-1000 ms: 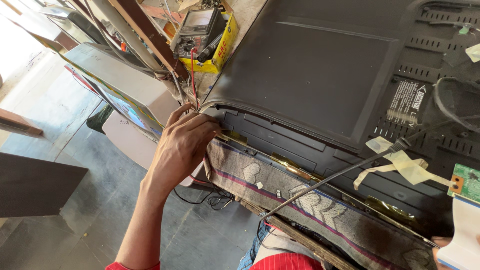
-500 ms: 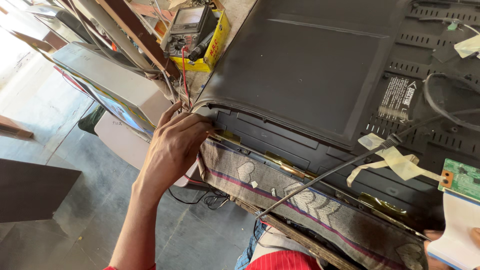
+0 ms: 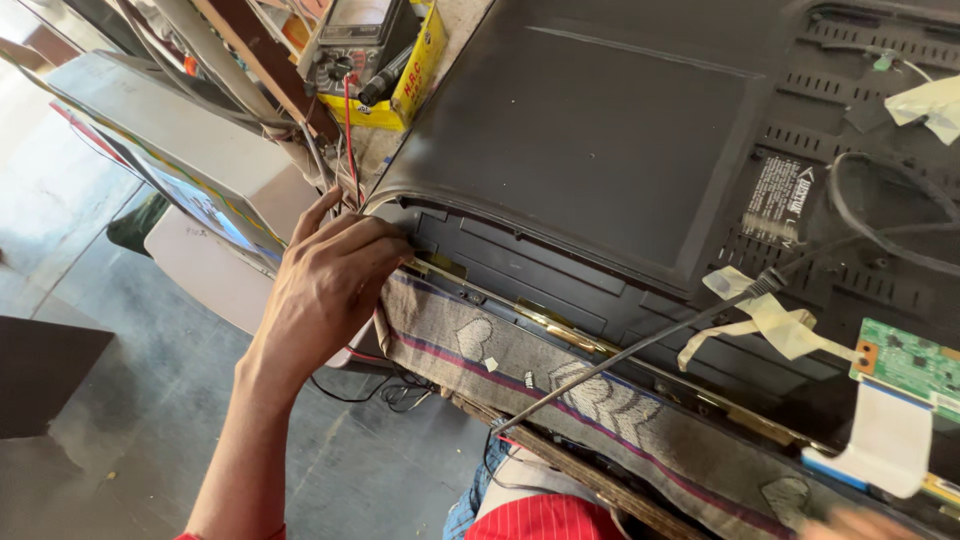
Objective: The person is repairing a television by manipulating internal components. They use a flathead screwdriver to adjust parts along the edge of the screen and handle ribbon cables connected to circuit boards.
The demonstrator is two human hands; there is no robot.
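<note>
Black plastic television back cover [image 3: 620, 130] lies face-down on the patterned cloth [image 3: 560, 385]; my left hand [image 3: 325, 285] curls its fingers onto its near-left corner. My right hand [image 3: 860, 523] barely shows; I cannot tell its grip.

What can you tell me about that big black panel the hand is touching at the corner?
The black back cover looks like matte plastic, the rear shell of a flat screen lying face down on a patterned cloth. It has a smooth raised middle, vent slots to the right and a curved corner. The left hand presses its fingertips at that corner's edge. A black cable crosses its lower part, and bits of pale tape stick to it.
</note>
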